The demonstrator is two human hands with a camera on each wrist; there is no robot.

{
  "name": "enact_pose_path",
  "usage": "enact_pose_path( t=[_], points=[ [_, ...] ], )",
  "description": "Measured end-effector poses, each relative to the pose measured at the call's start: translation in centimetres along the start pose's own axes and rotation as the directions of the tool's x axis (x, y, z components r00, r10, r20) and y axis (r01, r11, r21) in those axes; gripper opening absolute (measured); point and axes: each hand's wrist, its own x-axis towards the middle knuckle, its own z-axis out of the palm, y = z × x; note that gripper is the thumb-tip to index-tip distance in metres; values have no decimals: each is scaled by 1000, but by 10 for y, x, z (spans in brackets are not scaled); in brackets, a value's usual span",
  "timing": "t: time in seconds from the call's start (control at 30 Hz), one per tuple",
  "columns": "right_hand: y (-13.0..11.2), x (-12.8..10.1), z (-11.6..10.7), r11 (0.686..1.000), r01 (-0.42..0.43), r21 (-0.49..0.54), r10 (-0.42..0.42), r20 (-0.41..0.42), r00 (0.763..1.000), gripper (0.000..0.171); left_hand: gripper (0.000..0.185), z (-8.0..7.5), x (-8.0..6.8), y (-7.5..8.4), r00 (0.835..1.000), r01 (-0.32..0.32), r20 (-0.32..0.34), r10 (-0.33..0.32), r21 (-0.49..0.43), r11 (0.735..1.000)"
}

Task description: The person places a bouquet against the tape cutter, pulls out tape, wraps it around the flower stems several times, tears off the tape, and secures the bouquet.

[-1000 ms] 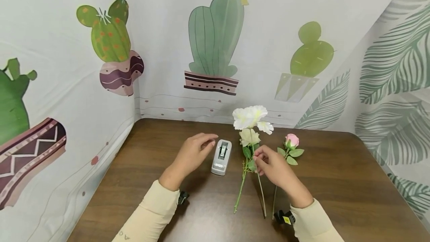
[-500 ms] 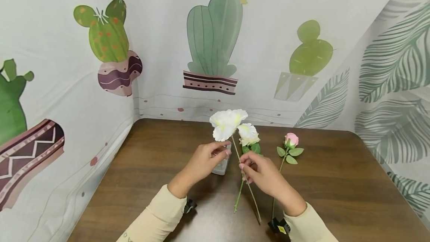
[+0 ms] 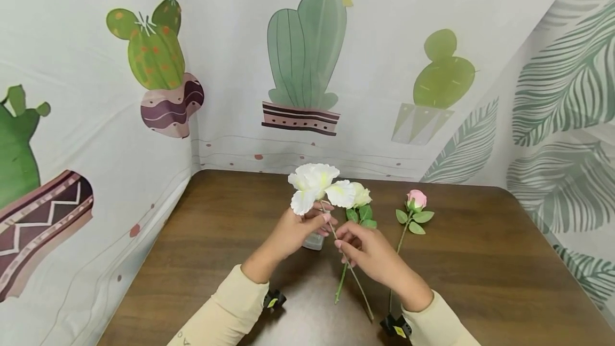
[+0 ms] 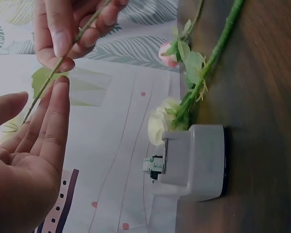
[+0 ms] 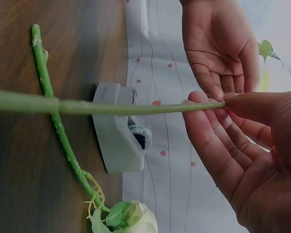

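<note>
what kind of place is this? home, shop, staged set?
Likely a staged tabletop booth, not a shop: a brown wooden table boxed in by printed cactus-and-leaf backdrop cloth, with only artificial flowers such as a pink rose and a tape dispenser laid out.

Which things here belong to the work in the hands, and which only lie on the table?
In hand:
- white flower, stem pinched by the right hand
- left hand, open, fingers beside the stem

Lying about:
- cream rose, on the table
- pink rosebud
- tape dispenser
</note>
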Motion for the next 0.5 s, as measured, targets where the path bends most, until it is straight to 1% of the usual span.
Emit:
enact_pose_path(
  t=[0.13, 0.33, 0.5],
  points=[
    [0, 0, 2, 1000, 0, 12, 0, 2, 1000, 6, 26, 1, 0, 0, 1000, 12, -3, -12, -59, 998],
    [-1, -1, 2, 999, -13, 34, 12, 22, 1000, 8, 24, -1, 0, -3, 1000, 27, 1, -27, -93, 995],
    [-2, -1, -5, 999, -38, 16, 38, 16, 999, 11, 28, -5, 1, -2, 999, 29, -19, -32, -130, 991]
  ],
)
